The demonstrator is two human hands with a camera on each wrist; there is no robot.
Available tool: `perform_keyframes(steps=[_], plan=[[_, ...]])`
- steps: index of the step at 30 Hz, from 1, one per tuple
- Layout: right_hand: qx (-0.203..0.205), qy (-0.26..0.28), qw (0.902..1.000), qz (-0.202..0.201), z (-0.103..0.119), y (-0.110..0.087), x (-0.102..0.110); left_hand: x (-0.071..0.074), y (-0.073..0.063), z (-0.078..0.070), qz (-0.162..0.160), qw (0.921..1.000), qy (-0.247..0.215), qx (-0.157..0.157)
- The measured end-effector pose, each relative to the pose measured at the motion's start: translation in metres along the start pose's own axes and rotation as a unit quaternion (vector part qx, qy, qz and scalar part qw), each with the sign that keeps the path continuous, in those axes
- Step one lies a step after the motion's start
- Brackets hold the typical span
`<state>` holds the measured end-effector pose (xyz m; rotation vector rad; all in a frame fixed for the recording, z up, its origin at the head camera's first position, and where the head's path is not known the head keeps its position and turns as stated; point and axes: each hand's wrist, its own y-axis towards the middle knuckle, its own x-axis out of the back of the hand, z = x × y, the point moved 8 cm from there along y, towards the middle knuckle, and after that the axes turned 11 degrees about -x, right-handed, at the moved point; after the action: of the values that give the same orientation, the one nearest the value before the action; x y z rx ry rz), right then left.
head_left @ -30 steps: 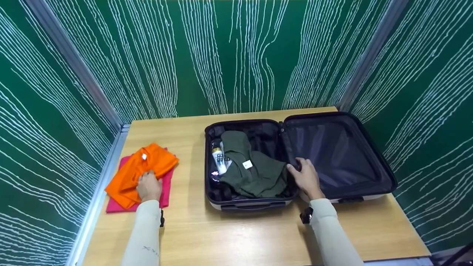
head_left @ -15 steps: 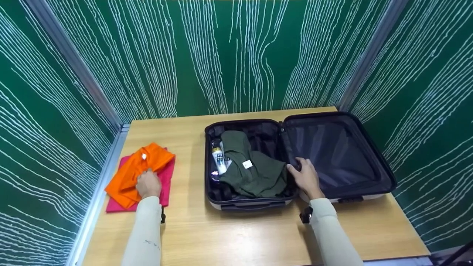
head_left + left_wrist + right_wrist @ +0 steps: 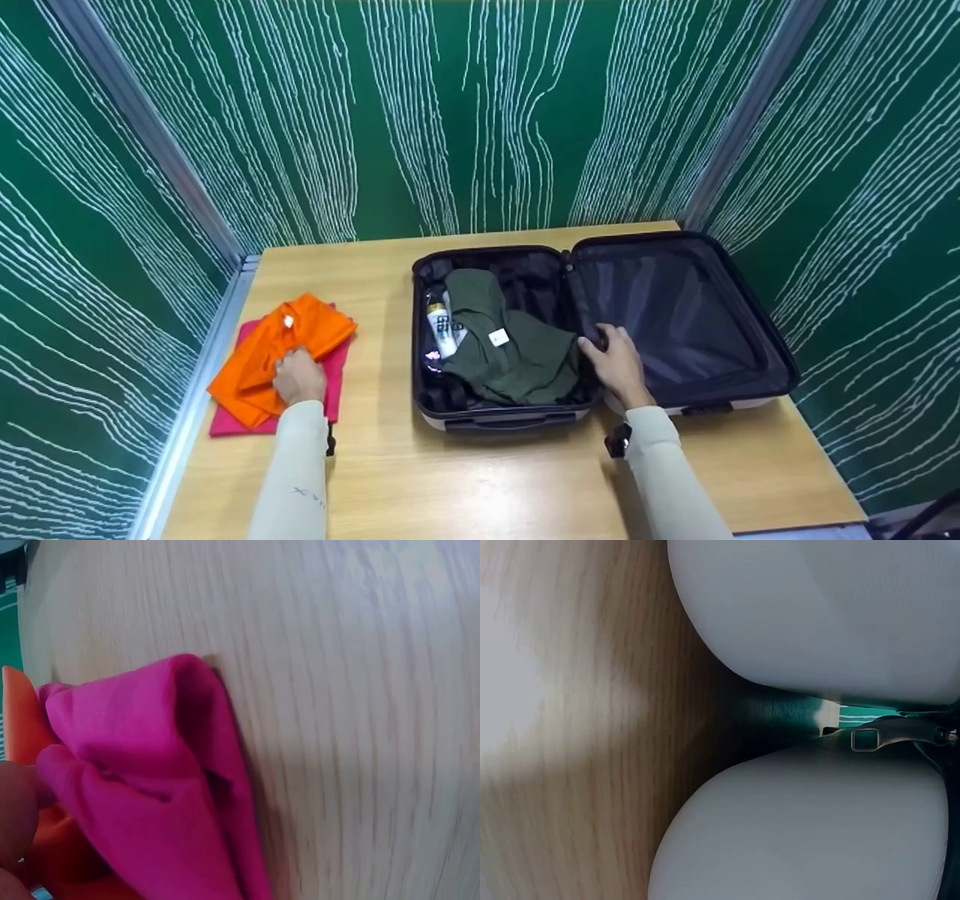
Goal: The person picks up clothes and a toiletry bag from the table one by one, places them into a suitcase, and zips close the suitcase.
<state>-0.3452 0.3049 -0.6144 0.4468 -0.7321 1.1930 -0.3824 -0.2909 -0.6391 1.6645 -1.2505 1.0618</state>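
— Orange cloth (image 3: 259,367) shows its right corner drawn slightly inward since the first frame. Finger states?

— Left hand (image 3: 300,377): fingers curled, apparently pinching the orange cloth, which lies over the pink cloth (image 3: 135,727) on the tabletop (image 3: 450,480). Right hand (image 3: 619,367): thumb and fingers spread at the middle edge of the open suitcase (image 3: 675,322), nothing visibly gripped.

— Hazards?

— Pink cloth bunches beside the left fingers; if caught too, it could drag along. Shallow pinch could let orange slip.
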Motion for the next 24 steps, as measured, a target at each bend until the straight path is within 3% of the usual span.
perform_keyframes(steps=[7,17,24], plan=[[-0.001,-0.001,1.0,0.003,-0.0006,0.0003,0.0003,-0.0016,-0.0021,0.0002,-0.001,0.9996,0.0,0.026],[-0.001,0.006,1.0,-0.003,-0.0048,-0.0014,0.0005,0.0019,-0.0036,0.004,-0.032,0.9991,-0.008,0.026],[0.001,0.011,0.9999,-0.004,-0.0021,0.0005,0.0016,0.0048,-0.0043,0.0066,-0.035,0.9984,-0.024,0.036]])
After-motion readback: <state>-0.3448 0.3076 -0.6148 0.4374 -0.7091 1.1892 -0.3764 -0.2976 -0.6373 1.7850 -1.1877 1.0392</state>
